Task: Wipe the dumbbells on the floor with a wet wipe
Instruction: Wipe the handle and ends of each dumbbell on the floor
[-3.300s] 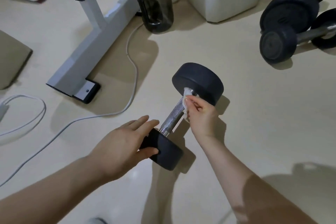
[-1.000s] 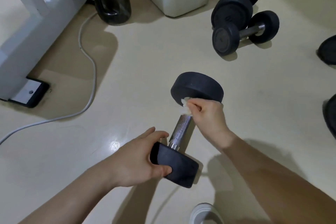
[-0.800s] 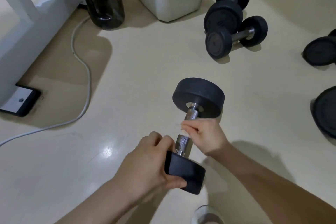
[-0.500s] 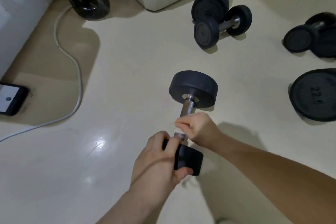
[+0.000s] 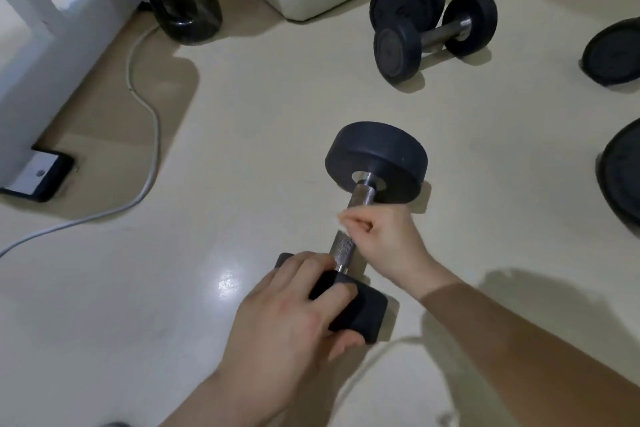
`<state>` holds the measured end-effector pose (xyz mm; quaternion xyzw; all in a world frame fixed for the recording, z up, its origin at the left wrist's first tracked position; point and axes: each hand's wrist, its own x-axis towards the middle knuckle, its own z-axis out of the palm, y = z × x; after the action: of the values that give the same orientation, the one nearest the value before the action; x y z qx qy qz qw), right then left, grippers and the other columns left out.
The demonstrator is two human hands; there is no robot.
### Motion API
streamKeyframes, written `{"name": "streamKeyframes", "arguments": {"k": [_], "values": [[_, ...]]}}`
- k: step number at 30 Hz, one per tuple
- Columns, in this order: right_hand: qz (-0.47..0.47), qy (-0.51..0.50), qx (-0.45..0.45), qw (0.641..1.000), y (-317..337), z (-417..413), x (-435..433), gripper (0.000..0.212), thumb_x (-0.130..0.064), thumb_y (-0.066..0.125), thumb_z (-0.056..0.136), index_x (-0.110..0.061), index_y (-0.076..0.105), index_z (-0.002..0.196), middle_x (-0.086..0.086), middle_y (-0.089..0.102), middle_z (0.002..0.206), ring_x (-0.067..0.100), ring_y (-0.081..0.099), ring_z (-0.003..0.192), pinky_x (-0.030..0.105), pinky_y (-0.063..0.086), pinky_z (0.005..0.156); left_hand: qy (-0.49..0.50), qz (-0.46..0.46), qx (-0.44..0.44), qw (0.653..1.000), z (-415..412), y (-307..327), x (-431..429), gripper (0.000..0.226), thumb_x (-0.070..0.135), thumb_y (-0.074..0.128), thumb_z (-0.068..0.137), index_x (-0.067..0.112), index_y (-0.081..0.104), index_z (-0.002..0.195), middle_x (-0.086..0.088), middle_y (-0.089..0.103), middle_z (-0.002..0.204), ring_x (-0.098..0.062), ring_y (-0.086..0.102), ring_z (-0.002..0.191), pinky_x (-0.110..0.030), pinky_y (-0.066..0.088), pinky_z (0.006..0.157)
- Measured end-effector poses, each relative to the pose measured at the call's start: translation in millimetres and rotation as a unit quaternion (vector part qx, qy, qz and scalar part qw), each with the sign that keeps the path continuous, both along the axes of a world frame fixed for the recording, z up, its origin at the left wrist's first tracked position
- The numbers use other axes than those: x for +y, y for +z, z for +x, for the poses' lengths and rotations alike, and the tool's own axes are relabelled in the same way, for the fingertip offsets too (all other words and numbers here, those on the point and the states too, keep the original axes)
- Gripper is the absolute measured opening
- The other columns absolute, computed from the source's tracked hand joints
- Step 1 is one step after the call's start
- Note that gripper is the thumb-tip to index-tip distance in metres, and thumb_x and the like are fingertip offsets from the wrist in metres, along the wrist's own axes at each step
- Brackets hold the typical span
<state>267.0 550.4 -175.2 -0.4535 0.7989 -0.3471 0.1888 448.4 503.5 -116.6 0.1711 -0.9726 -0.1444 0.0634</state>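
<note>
Mid-floor, my left hand (image 5: 294, 315) grips the dumbbell (image 5: 377, 156) by its near head; my right hand (image 5: 388, 239) curls its fingers round the knurled handle (image 5: 363, 192), wet wipe unseen. Two more dumbbells (image 5: 394, 48) beyond, I judge, are still to do.

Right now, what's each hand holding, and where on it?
Left hand grips the dumbbell by its near head; right hand curls round the handle.

Dumbbell (image 5: 377, 156) with matt black heads and knurled shiny metal bar; floor (image 5: 242, 114) smooth, glossy
</note>
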Motion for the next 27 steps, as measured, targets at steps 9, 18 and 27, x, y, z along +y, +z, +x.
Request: {"name": "streamKeyframes", "arguments": {"k": [9,18,27], "values": [[0.006,0.028,-0.058,0.998,5.9,9.0,13.7,0.018,-0.016,0.062,0.088,-0.016,0.071,0.073,-0.009,0.053,0.052,0.007,0.049,0.054,0.02,0.039,0.057,-0.009,0.015,0.034,0.999,16.5,-14.4,11.0,0.036,0.042,0.059,0.086,0.029,0.064,0.12,0.002,0.054,0.136,-0.02,0.049,0.127,-0.036,0.052,0.09],[-0.013,0.002,-0.051,0.999,-1.4,2.4,19.9,0.012,-0.014,0.063,0.087,-0.013,0.073,0.079,-0.005,0.041,0.047,0.011,0.038,0.05,0.023,0.039,0.055,0.214,0.16,0.119,0.956,4.5,-32.6,47.1,0.065,0.053,0.06,0.076,0.031,0.046,0.136,0.002,0.034,0.151,-0.013,0.031,0.139,-0.018,0.028,0.109],[-0.016,0.046,-0.037,0.998,-0.9,-0.9,37.8,0.011,-0.011,0.062,0.085,-0.009,0.072,0.081,0.0,0.059,0.056,0.01,0.048,0.055,0.026,0.048,0.059,0.248,0.139,0.077,0.955,-4.0,-33.4,66.1,0.082,0.065,0.06,0.062,0.022,0.042,0.13,-0.005,0.042,0.146,-0.022,0.043,0.133,-0.044,0.052,0.09]]}}
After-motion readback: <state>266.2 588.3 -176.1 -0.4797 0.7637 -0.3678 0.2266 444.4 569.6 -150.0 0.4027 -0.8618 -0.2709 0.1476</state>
